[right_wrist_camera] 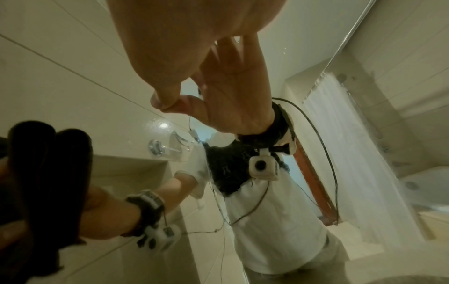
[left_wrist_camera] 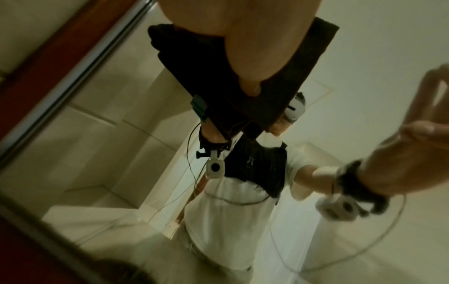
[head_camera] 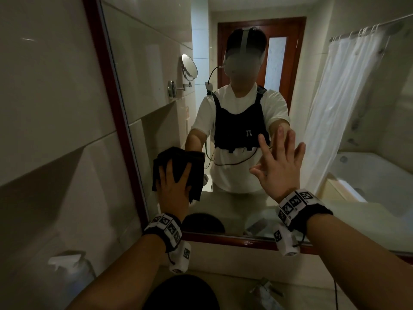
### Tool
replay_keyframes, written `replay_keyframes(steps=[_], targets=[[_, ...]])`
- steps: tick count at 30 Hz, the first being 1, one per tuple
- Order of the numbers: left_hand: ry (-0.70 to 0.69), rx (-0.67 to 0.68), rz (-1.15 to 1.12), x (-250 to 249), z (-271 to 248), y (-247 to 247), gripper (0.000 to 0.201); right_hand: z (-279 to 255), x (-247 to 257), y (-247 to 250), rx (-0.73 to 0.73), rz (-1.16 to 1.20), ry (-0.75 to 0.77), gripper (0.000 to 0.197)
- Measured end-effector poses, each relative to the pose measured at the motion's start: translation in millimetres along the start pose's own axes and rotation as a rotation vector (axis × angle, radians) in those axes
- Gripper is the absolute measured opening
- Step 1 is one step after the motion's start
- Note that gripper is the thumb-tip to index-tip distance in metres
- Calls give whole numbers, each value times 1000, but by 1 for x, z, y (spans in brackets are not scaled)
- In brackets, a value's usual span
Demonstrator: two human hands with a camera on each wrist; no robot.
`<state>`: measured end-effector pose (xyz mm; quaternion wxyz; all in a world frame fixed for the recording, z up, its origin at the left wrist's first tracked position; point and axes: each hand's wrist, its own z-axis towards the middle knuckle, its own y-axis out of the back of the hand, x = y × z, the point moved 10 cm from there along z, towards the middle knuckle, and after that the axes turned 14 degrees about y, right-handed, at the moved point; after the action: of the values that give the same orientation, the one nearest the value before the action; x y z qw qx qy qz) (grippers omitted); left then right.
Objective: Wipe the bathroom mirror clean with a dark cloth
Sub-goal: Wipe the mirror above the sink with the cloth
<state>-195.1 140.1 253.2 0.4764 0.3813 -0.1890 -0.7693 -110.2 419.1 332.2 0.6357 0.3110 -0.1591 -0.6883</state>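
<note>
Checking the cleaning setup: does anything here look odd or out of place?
One oddity: the bare right hand lies flat on the mirror glass, fingers spread, likely leaving prints. The left hand presses the dark cloth near the lower left corner.

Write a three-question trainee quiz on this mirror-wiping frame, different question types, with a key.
1. True or false: the left hand presses the dark cloth against the mirror.
2. The right hand is: A) gripping a spray bottle, B) spread open at the glass, C) holding the cloth.
3. Fill in: the mirror frame is dark red ____.

Key: 1 true; 2 B; 3 wood.
</note>
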Motion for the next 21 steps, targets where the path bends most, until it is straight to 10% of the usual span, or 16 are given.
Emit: replay_keyframes(steps=[21], targets=[[60, -84, -34, 11, 98, 89, 78, -2, 0, 2, 2, 35, -8, 101]])
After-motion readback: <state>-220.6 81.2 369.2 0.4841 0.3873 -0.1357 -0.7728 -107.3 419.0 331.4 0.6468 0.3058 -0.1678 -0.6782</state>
